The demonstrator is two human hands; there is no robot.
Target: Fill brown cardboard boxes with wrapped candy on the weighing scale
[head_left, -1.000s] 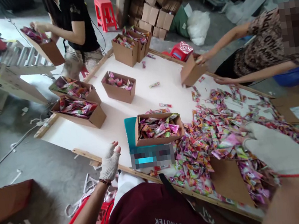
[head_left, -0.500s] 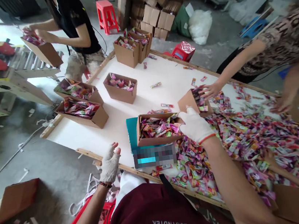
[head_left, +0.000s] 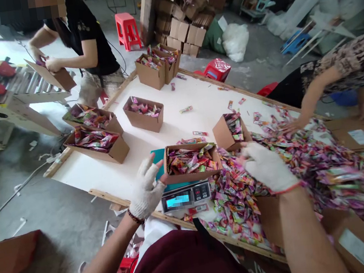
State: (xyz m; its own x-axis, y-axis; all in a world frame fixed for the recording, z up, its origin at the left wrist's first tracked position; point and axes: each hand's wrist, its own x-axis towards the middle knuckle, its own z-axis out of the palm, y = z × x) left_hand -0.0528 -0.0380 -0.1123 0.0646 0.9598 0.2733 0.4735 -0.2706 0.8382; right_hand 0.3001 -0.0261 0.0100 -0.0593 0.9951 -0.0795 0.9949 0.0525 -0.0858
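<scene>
A person in white fingerless gloves worked at a white, wood-edged bench (head_left: pixel 175 126), seen from above. At the centre of the frame, an open cardboard box (head_left: pixel 195 176) filled with small bright packets (head_left: pixel 190 158) sat on the teal platform of a digital scale (head_left: pixel 202 192), whose display was lit but unreadable to me. The left hand (head_left: pixel 146 187) was just beside the box's left end, fingers spread wide and gripping nothing; I could not tell whether its fingertips touched the cardboard. The right hand (head_left: pixel 263 166), right of the box and apart from it, hung over a heap of loose packets (head_left: pixel 237 203), its fingers loosely bent; whether a packet was pinched there I could not tell. To me this looked like the weighing step, with the contents being checked or adjusted. If the weight was right, the next move would call for both hands to close on the box's ends and lift it level; if not, for adding or removing a packet. Just beyond, a second box (head_left: pixel 222 133) lay tipped among the packets. Another filled box (head_left: pixel 145 122) stood upright towards the upper left. At the right, a co-worker's hand (head_left: pixel 296 126) reached over the heap.
</scene>
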